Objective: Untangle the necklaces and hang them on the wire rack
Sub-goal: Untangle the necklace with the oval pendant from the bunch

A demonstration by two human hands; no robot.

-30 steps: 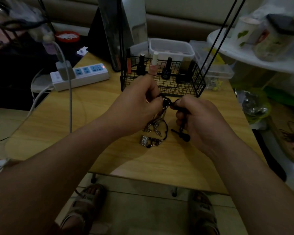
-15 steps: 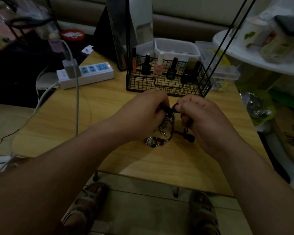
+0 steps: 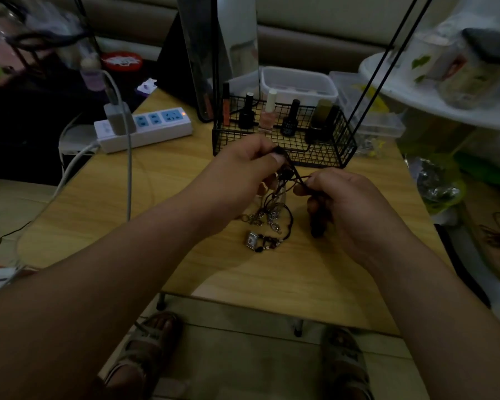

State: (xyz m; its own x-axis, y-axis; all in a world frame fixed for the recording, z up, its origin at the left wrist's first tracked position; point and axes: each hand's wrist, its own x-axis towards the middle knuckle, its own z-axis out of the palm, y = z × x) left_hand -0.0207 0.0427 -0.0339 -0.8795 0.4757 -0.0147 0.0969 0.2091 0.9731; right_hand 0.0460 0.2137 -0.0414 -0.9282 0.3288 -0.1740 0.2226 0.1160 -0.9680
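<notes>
A tangle of necklaces (image 3: 272,219), dark cords with silver chains and a square pendant, hangs from both hands down onto the wooden table (image 3: 162,203). My left hand (image 3: 243,180) pinches a dark cord at the top of the tangle. My right hand (image 3: 347,203) pinches another strand just to the right, with a taut cord stretched between the two hands. The black wire rack (image 3: 324,151) stands right behind the hands, its basket holding several nail polish bottles, its thin black rods rising to the upper right.
A white power strip (image 3: 156,131) with a plugged charger and cables lies at the table's left back. A mirror stand (image 3: 214,53) and clear plastic boxes (image 3: 298,83) sit behind the rack. A cluttered white shelf (image 3: 445,90) is at the right.
The hands have drawn slightly apart, pulling a dark cord taut between them; the left hand has risen a little toward the rack. The camera view has shifted slightly.
</notes>
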